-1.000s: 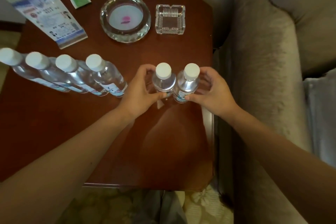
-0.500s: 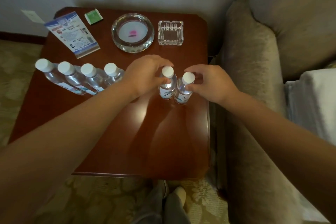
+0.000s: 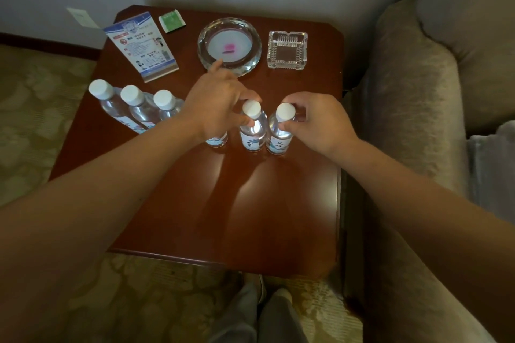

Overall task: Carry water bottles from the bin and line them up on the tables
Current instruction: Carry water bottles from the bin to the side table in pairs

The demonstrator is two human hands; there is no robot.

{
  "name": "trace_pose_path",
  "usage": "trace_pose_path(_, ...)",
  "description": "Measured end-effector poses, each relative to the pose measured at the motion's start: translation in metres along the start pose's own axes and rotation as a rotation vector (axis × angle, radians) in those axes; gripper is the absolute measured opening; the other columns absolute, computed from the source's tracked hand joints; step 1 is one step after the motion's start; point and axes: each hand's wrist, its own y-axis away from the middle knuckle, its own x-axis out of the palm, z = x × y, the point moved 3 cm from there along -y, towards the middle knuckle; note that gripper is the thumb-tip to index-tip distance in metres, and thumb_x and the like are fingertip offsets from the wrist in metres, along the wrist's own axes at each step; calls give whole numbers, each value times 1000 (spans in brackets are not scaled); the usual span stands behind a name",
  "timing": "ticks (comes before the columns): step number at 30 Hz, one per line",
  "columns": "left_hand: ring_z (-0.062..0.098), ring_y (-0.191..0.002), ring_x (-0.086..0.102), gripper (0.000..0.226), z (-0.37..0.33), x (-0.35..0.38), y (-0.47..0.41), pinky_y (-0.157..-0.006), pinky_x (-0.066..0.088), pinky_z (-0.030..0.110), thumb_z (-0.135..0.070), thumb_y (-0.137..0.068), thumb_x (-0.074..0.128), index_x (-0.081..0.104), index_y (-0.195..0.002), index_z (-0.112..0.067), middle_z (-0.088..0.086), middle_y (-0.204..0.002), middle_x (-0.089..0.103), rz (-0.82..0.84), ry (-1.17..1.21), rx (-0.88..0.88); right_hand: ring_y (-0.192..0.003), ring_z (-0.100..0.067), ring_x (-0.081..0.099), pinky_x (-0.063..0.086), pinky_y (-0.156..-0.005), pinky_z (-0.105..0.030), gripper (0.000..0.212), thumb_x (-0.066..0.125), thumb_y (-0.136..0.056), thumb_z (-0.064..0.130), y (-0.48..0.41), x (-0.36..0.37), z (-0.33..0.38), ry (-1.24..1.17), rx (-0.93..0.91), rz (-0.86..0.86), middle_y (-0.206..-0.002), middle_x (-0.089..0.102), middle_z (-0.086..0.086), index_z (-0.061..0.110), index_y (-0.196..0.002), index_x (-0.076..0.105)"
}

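Several clear water bottles with white caps stand in a row on a dark red wooden table (image 3: pixel 250 203). My left hand (image 3: pixel 220 108) grips the neck of one bottle (image 3: pixel 252 131), just under its cap. My right hand (image 3: pixel 320 122) pinches the neck of the bottle beside it (image 3: pixel 280 133), at the right end of the row. Both bottles stand upright, close together. Three bottles (image 3: pixel 133 108) show at the left; my left wrist hides most of another bottle (image 3: pixel 217 140).
At the back of the table sit a round glass dish (image 3: pixel 230 46), a square glass ashtray (image 3: pixel 287 49), a printed card (image 3: pixel 140 46) and a green packet (image 3: pixel 172 20). A beige armchair (image 3: pixel 418 92) stands against the table's right edge. Patterned carpet lies below.
My view has pulled back and up. Both hands slid from the bottles' bodies up to their necks. The two bottles stand nearer to the row on the left.
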Motion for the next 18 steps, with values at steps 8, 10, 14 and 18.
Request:
trace_pose_path(8,28,-109,54,39,15,-8,7,-119,6,46,-31,-74,82,73,-112,-27,2,-98,74,-4,-36,-44,-83,-20,64,55,-76,-43,21,78,-72,21,-11,11,16,-26,4,-3,-88,70,6,23,-92,71)
trace_pose_path(10,28,-111,53,40,17,-10,9,-119,6,46,-30,-75,82,73,-113,-26,3,-100,74,0,-50,-42,-83,-20,65,55,-76,-42,21,78,-72,22,-12,13,19,-28,5,0,-88,70,6,24,-92,71)
trace_pose_path(14,27,-111,52,40,24,-13,15,-119,8,46,-30,-75,82,73,-114,-27,0,-106,73,-2,-56,-58,-83,-20,65,54,-75,-41,21,78,-74,21,-14,17,25,-23,1,-1,-90,71,5,24,-94,71)
trace_pose_path(18,26,-113,51,42,24,-15,18,-119,7,42,-31,-75,82,72,-116,-27,4,-108,72,-13,-51,-93,-84,-19,65,54,-76,-39,22,78,-75,21,-15,17,27,-10,-1,-1,-92,72,5,24,-96,72)
